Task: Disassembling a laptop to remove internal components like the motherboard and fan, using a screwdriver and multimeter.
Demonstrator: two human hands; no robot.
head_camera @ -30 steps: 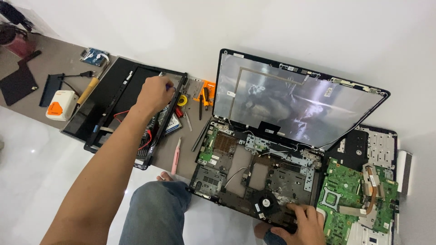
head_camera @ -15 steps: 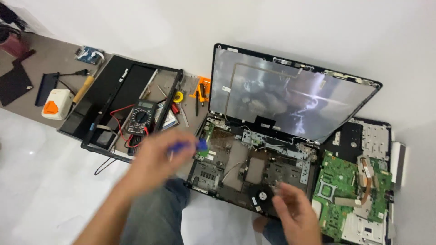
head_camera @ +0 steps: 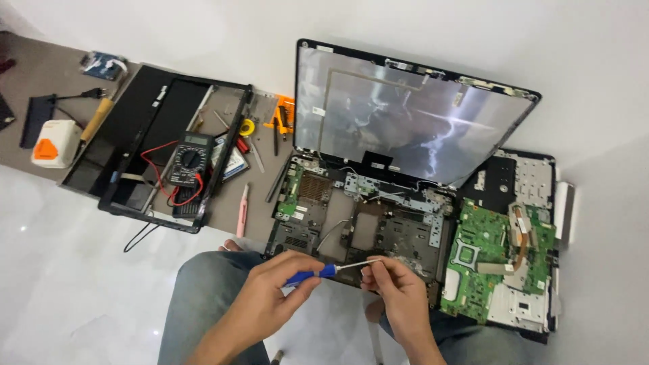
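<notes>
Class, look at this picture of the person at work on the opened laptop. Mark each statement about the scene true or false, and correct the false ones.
1. The left hand holds a screwdriver with a blue handle. True.
2. The right hand rests flat on the green circuit board. False: its fingertips pinch the screwdriver's metal shaft near the tip, in front of the laptop base.
3. A multimeter with red and black leads lies left of the laptop. True.
4. The laptop's lid is folded shut. False: it stands open.
5. The green circuit board lies right of the laptop base. True.
</notes>
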